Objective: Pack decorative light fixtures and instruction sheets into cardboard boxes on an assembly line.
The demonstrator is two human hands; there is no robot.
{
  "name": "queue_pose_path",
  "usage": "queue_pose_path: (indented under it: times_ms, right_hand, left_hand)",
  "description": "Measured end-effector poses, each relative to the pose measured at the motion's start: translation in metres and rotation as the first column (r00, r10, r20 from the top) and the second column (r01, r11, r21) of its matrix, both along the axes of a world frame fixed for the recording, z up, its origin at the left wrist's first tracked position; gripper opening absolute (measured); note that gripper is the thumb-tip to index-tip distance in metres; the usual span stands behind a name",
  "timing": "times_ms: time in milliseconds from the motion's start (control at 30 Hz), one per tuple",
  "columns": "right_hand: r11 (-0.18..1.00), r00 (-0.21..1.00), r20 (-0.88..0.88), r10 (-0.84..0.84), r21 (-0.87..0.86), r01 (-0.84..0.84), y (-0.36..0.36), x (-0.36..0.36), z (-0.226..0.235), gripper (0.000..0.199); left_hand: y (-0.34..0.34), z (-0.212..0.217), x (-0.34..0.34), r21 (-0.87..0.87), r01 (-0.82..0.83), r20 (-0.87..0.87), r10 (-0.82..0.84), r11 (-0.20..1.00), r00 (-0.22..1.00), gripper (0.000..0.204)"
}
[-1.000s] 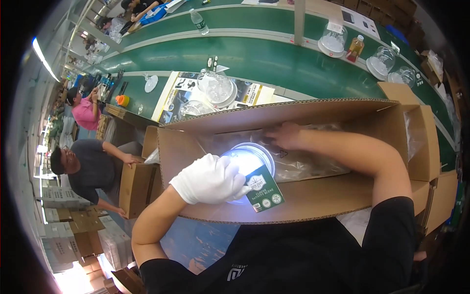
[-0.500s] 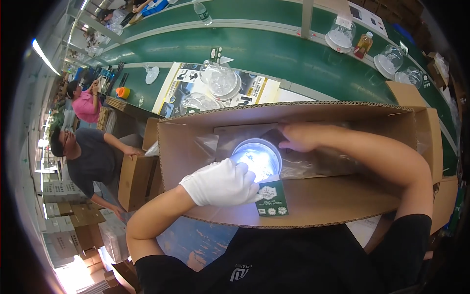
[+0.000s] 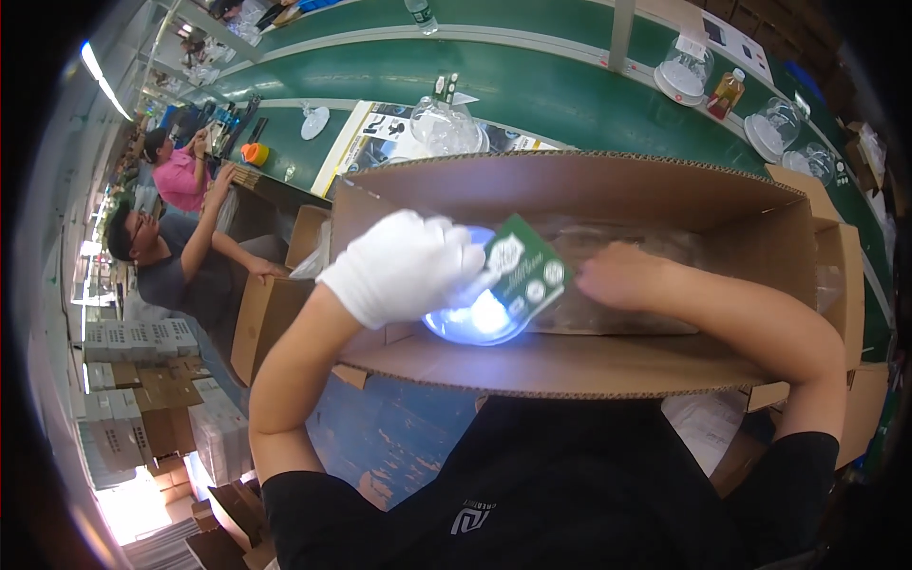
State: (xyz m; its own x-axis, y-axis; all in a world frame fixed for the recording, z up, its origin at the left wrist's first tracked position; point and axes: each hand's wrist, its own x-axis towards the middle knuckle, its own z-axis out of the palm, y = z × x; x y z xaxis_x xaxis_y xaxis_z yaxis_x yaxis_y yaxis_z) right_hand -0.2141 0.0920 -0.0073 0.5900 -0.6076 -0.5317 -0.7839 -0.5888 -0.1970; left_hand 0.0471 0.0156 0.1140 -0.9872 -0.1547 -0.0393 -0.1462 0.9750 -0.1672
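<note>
Over carton (image 3: 608, 190), left hand (image 3: 408, 266) holding glowing dome (image 3: 478, 319), green card (image 3: 525, 273); loosening grip possibly dropping dome; right hand (image 3: 622, 275) curling, hold unclear.

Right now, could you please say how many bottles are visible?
2: a clear bottle at the top edge, left of centre; an amber bottle at upper right. Others may be hidden.
</note>
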Motion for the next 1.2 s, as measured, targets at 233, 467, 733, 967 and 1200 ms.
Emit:
queue_pose_path:
  times_ms: [233,467,733,967,1200]
  right_hand:
    - [0.961,0.899,0.377,-0.224,0.239,0.139,0.027,0.023,-0.109,0.059]
    - [0.95,0.976,0.212,0.058,0.29,-0.12,0.038,0.017,-0.117,0.044]
    - [0.929,0.948,0.316,-0.045,-0.336,0.156,0.015,0.035,-0.142,0.033]
    - [0.852,0.821,0.273,-0.501,0.325,0.411,-0.001,0.04,-0.118,0.042]
    - [0.982,0.902,0.413,0.128,0.076,-0.175,0.021,0.019,-0.099,0.043]
  left_hand:
    - [-0.021,-0.007,-0.014,0.109,-0.127,-0.093,0.137,0.986,0.986,0.034]
    - [-0.028,-0.023,-0.011,0.115,-0.206,-0.139,0.221,0.972,0.965,0.035]
    - [-0.029,-0.029,-0.014,0.066,-0.299,-0.216,0.306,0.952,0.927,0.036]
    - [-0.027,-0.036,-0.011,0.098,-0.28,-0.233,0.295,0.955,0.927,0.038]
    - [-0.028,-0.037,-0.011,0.124,-0.287,-0.213,0.308,0.95,0.927,0.036]
